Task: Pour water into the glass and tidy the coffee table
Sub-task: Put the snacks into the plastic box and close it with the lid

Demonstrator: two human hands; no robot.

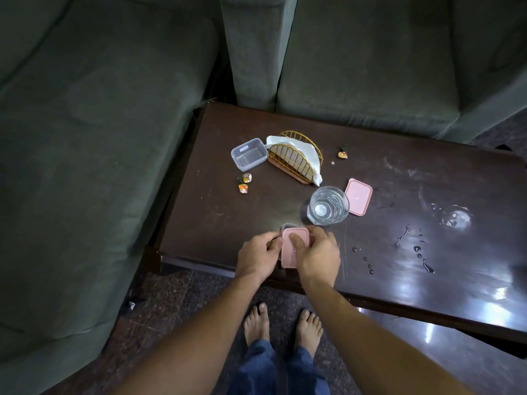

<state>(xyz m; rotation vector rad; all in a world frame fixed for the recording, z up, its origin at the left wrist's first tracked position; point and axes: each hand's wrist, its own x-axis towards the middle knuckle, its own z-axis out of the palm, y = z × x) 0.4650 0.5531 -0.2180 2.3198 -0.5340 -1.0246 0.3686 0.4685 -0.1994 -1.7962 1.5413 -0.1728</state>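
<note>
- We judge that the pouring is done: the glass (328,205) stands near the middle of the surface (228,218) with water in it, so the step in hand is tidying.
- Both hands work on the box (287,252) at the near edge of the surface, which wears a pink lid.
- The left hand (258,256) has its fingers curled against the box's left side and steadies it.
- The right hand (316,252) wraps its fingers over the far right corner, and its thumb presses down on the lid.
- We read this as snapping the lid shut. We cannot tell whether every edge is seated.
- Next, we think firm pressure is needed along each edge. The glass is just beyond the right hand, so we must not knock it.
- After that, the spare lid (358,196) beside the glass probably belongs on the open box (249,153) by the napkin holder (296,159).
- Wrappers (244,182) lie to the left, with one more (342,153) to the right of the holder. Spilled drops (413,246) on the right want wiping.
</note>
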